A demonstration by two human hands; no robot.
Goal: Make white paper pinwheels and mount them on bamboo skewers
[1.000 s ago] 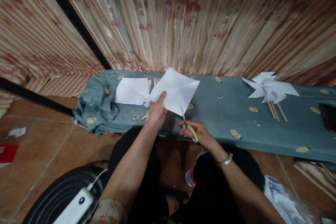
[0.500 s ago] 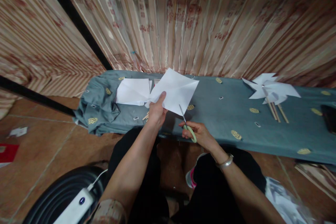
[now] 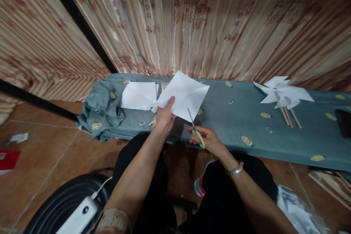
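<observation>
My left hand (image 3: 165, 116) grips a square sheet of white paper (image 3: 189, 93) near its left corner, thumb on top. Fingers of my right hand (image 3: 205, 137) are through the light green handles of a pair of scissors (image 3: 199, 136). The blades lie at the paper's near corner, one showing over the sheet; how far they are into it I cannot tell. Left of the held sheet, more white paper (image 3: 139, 95) lies on the cloth-covered surface (image 3: 219, 124). Several small wooden sticks (image 3: 153, 121) are partly hidden behind my left hand.
White paper pinwheels (image 3: 282, 93) on wooden sticks lie to the right, with a dark object (image 3: 343, 123) at the right edge. Behind the surface hangs a patterned curtain (image 3: 192, 25). A white power bank (image 3: 79, 215) rests on a coiled black hose (image 3: 52, 204) below left.
The sheet in my left hand has shifted slightly to the right. My right hand and the scissors stay almost in place at the near corner.
</observation>
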